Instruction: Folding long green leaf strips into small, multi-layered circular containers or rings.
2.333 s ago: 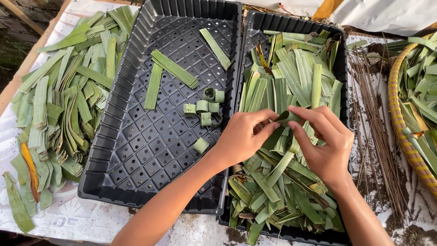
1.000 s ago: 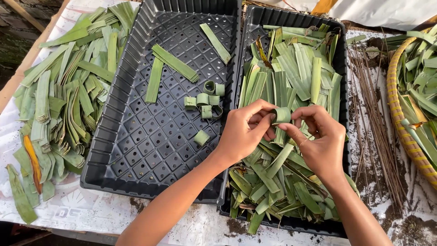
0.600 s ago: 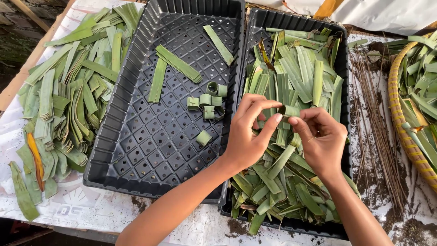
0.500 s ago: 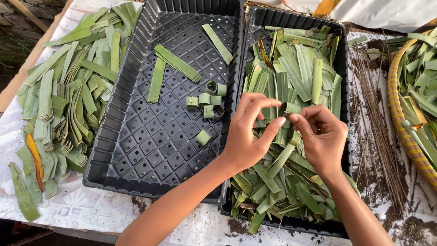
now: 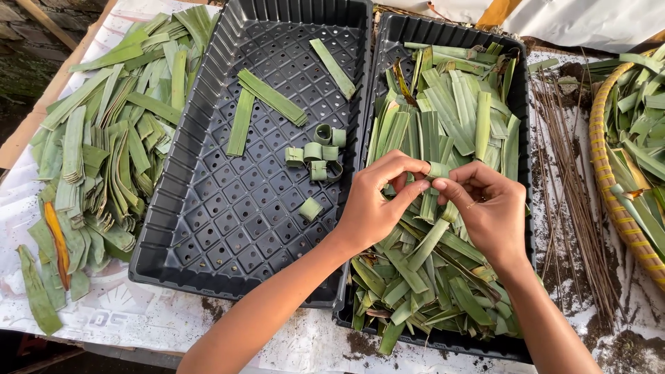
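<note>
— Where did we have the strip at that point?

— Over the right-hand black plastic tray (image 5: 521,125), the one heaped with cut green leaf strips (image 5: 450,125). Our left hand (image 5: 377,208) and right hand (image 5: 488,211) met there, fingertips pinched on a small curled green leaf band (image 5: 438,169) held between them, above the pile.

— How did we judge the curl would go well?

— By keeping the band taut between thumb and forefinger on both sides, so the flat, ribbed blade would bend evenly rather than crease. The leaf looked stiff and glossy, likely to spring open if we slackened.

— And left of that tray?

— The other black tray with a gridded, perforated floor (image 5: 228,221), holding a cluster of finished little green leaf rings (image 5: 317,151) and a few loose flat strips (image 5: 271,97). Right of the heaped tray lay thin brown sticks (image 5: 568,173) on the worktop.
</note>
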